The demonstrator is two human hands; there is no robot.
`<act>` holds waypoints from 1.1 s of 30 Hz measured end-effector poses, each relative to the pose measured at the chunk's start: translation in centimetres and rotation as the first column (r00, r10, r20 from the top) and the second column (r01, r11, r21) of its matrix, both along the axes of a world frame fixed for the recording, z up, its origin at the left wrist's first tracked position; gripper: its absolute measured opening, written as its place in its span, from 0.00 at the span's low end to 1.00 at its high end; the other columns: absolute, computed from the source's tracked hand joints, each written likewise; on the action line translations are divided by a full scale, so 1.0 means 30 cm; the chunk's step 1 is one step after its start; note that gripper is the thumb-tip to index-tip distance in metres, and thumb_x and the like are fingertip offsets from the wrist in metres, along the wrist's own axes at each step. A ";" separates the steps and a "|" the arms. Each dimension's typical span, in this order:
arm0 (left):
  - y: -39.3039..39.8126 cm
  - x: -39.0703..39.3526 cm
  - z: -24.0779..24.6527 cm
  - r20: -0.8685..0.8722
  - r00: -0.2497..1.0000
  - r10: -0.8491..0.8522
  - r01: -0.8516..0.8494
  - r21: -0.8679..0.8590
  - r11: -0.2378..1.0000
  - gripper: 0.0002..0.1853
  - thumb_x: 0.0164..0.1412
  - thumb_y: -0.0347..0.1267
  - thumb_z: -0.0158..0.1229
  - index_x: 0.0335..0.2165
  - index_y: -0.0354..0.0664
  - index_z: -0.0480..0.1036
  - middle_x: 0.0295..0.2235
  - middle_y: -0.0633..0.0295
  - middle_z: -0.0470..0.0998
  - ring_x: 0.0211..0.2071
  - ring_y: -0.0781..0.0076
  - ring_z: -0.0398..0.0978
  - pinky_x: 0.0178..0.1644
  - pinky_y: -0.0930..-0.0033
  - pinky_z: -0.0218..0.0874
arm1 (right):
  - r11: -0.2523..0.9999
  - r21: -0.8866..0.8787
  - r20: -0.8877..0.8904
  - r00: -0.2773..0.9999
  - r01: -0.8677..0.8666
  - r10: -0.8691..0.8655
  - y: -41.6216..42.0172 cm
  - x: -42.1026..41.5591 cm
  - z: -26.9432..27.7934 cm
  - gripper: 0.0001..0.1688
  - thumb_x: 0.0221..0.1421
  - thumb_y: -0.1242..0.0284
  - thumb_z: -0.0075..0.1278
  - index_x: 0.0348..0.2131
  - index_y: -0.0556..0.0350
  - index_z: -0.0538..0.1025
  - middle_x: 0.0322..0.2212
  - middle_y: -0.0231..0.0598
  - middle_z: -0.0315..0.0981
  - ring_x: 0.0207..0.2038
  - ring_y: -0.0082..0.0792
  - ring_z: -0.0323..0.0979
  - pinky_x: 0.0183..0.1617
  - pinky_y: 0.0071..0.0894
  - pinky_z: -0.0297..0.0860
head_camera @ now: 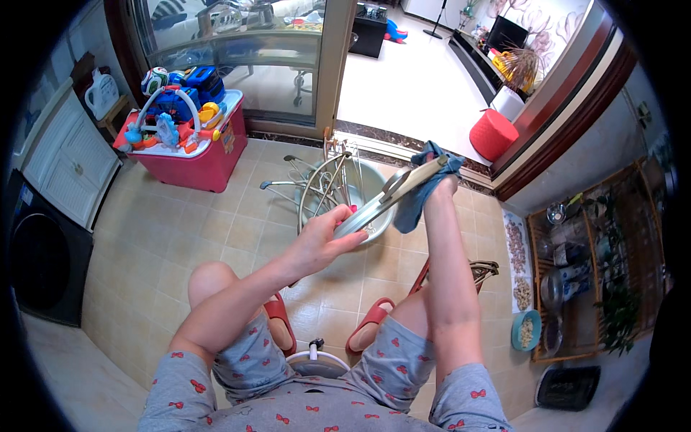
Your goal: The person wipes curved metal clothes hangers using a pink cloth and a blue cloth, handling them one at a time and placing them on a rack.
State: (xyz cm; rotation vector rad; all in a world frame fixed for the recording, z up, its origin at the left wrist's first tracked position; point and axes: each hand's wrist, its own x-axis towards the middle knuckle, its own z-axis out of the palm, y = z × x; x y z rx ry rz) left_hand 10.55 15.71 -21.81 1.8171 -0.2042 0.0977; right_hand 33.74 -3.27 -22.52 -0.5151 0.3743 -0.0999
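Note:
My left hand (323, 240) grips the near end of a pale clothes hanger (372, 209), which is seen almost edge-on and slants up to the right. At its far end, my right hand (444, 187) holds a blue-grey cloth (414, 208) against the hanger, with part of that hand hidden by the cloth. Under both hands a pale plastic basin (384, 222) stands on the tiles. Several metal hangers (324, 186) lie tangled in it, some poking over the left rim. More hangers (484, 268) show beside my right forearm, partly covered by it.
A pink storage box (189, 170) topped with toys stands at the left, beyond a black front-loading machine (46, 254). At the right are a wooden rack (594, 259) and a teal bowl (526, 330). Ahead, a sliding glass door (280, 81) borders a raised threshold (378, 141).

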 end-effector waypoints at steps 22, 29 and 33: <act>-0.008 0.043 -0.007 -0.098 0.995 -0.029 -0.035 -0.597 0.801 0.11 0.67 0.38 0.54 0.37 0.42 0.66 0.19 0.74 0.65 0.15 0.88 0.60 0.17 0.81 0.50 | 0.871 -0.470 0.134 0.964 -0.141 0.228 0.221 -0.280 0.049 0.17 0.64 0.60 0.42 0.35 0.56 0.71 0.31 0.40 0.75 0.27 0.29 0.74 0.29 0.30 0.73; 0.001 0.127 -0.013 0.150 0.889 0.432 -0.329 -0.445 0.833 0.13 0.66 0.40 0.55 0.35 0.41 0.67 0.22 0.72 0.68 0.21 0.86 0.63 0.25 0.78 0.55 | 0.708 -0.535 0.161 0.768 -0.461 0.620 0.381 -0.473 -0.163 0.18 0.67 0.60 0.42 0.41 0.55 0.73 0.35 0.33 0.73 0.40 0.25 0.69 0.47 0.28 0.65; 0.051 0.115 0.036 0.218 0.871 0.440 -0.452 0.004 0.892 0.16 0.67 0.41 0.52 0.37 0.37 0.71 0.24 0.59 0.75 0.26 0.64 0.74 0.33 0.63 0.64 | 0.636 -0.581 0.075 0.745 -0.507 0.663 0.380 -0.519 -0.135 0.18 0.68 0.59 0.41 0.45 0.53 0.72 0.31 0.29 0.72 0.33 0.22 0.69 0.39 0.26 0.66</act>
